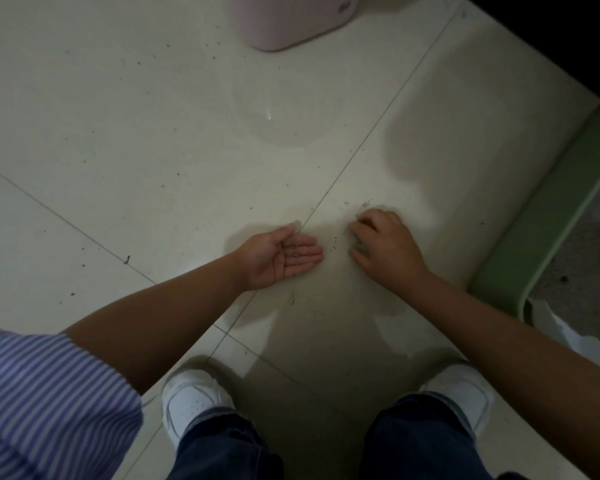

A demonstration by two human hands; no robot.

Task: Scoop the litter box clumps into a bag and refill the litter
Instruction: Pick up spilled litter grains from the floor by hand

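Your left hand (280,256) lies palm up just above the tiled floor (125,140), fingers pressed together and flat, with a scatter of litter grains (297,251) resting on them. Just beyond those fingertips, your right hand (383,245) is palm down on the floor, fingers curled and bunched over more grains; whether they pinch any, you cannot tell. A few loose grains lie past its knuckles. The green litter box (548,216) sits well off to the outer side of your right hand, and a pink container (291,22) stands far ahead of both.
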